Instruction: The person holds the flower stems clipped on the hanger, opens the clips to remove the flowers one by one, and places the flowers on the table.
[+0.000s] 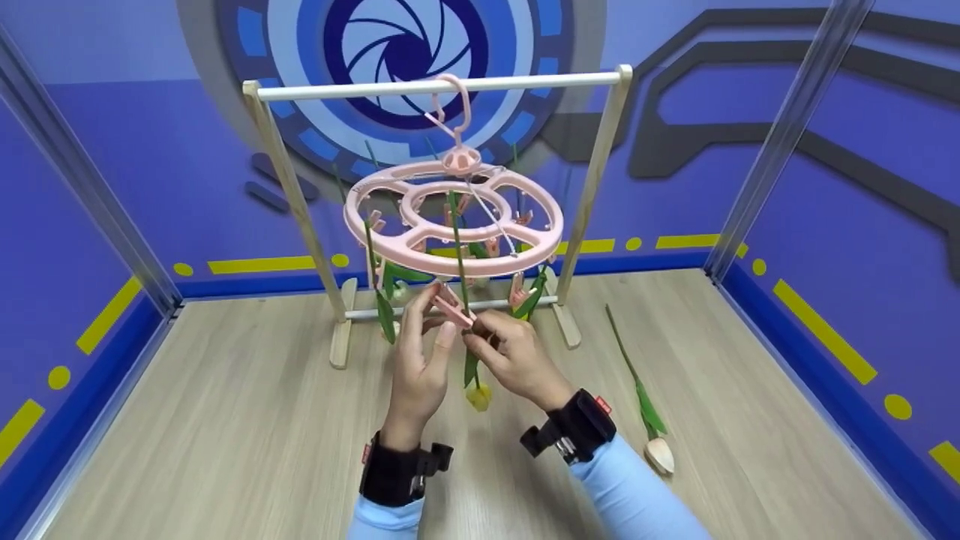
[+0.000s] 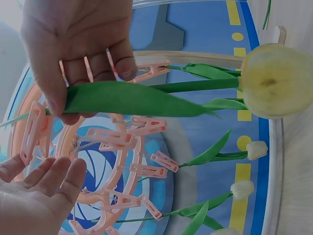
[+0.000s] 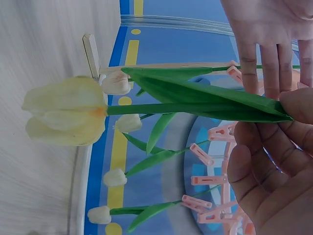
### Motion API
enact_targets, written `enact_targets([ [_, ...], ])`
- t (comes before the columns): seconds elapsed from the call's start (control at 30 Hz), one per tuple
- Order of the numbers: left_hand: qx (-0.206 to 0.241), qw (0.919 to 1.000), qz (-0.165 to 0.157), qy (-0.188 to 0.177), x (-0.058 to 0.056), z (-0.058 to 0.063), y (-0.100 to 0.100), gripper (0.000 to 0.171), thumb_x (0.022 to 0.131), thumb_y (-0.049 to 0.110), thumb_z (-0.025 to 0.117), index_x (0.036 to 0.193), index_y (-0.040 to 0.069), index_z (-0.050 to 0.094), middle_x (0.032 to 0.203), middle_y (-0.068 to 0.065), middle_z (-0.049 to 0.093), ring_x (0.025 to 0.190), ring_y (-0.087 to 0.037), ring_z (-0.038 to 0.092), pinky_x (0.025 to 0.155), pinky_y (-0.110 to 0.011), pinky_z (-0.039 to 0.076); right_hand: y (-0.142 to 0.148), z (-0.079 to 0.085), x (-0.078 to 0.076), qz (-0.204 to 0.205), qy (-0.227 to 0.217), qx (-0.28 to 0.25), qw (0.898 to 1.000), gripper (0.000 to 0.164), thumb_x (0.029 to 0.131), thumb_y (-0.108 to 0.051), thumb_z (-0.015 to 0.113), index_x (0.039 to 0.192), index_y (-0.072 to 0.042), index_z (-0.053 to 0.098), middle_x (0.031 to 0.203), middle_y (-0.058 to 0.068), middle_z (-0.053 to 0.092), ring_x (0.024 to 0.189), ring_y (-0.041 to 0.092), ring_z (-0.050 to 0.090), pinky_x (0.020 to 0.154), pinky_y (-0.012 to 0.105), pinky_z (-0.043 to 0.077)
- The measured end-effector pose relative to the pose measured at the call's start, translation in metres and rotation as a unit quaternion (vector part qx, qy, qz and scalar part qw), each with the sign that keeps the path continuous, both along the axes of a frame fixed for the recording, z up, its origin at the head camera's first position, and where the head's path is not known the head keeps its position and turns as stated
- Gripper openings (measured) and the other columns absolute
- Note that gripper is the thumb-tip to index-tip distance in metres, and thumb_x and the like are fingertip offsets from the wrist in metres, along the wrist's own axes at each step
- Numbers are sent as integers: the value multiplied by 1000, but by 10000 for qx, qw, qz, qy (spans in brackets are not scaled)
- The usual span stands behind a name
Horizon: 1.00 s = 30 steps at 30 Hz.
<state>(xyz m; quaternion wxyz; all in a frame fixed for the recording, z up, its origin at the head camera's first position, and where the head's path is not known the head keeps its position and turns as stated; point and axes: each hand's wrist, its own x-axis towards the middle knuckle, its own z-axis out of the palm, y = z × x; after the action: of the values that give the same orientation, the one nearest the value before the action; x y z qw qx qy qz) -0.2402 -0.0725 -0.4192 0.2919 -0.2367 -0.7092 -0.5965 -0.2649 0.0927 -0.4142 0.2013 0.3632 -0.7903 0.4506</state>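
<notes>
My left hand [image 1: 420, 364] pinches a pink clothespin [image 1: 453, 309] below the front of a round pink hanger [image 1: 442, 266]; its other fingers are extended. To its right, my right hand [image 1: 521, 356] holds a yellow tulip [image 1: 478, 397] by the stem and leaf base, bloom downward. The stem runs up past the clothespin and in front of the ring. In the left wrist view, the clothespin [image 2: 33, 134] is beside the stem, just above the right hand's fingertips. Whether its jaws enclose the stem cannot be made out. The tulip's leaf [image 3: 205, 95] hides part of the grip.
The hanger hooks over the white bar [image 1: 525, 81] of a wooden stand. White tulips [image 2: 257, 150] hang from other clothespins [image 2: 149, 170] around the ring. One white tulip [image 1: 660, 456] lies on the table [image 1: 247, 435] at the right. Blue panels [image 1: 847, 225] enclose the space.
</notes>
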Motion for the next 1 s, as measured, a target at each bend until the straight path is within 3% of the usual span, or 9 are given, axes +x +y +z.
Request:
enact_targets([
  [0.17, 103, 9999, -71, 61, 0, 1, -3, 37, 105, 4, 51, 142, -3, 49, 139, -14, 57, 124, -27, 58, 104, -50, 48, 0, -3, 0, -9, -8, 20, 10000, 6, 100, -2, 64, 101, -1, 69, 84, 7, 63, 71, 11, 55, 62, 23, 45],
  [0.4, 21, 9999, 62, 122, 2, 1, -7, 27, 105, 1, 53, 131, -2, 57, 133, -15, 58, 119, -26, 59, 100, -33, 50, 1, -5, -1, -33, 109, -67, 9999, 6, 98, 0, 64, 99, -1, 70, 84, 7, 62, 69, 11, 54, 60, 22, 44],
  [0.77, 233, 9986, 323, 343, 0, 2, -7, 14, 103, -3, 57, 115, -1, 64, 118, -13, 60, 110, -23, 61, 94, -32, 53, 2, -5, -2, -107, 62, 91, 9999, 7, 97, -4, 68, 103, -2, 70, 91, 8, 65, 71, 12, 58, 62, 24, 49],
  [1.0, 272, 9986, 326, 303, 1, 3, -8, 26, 103, -2, 58, 129, -4, 56, 118, -14, 62, 109, -26, 62, 93, -31, 52, 3, -4, -3, -104, 30, 25, 9999, 15, 97, -2, 68, 112, 0, 71, 96, 9, 67, 73, 13, 59, 62, 25, 50],
])
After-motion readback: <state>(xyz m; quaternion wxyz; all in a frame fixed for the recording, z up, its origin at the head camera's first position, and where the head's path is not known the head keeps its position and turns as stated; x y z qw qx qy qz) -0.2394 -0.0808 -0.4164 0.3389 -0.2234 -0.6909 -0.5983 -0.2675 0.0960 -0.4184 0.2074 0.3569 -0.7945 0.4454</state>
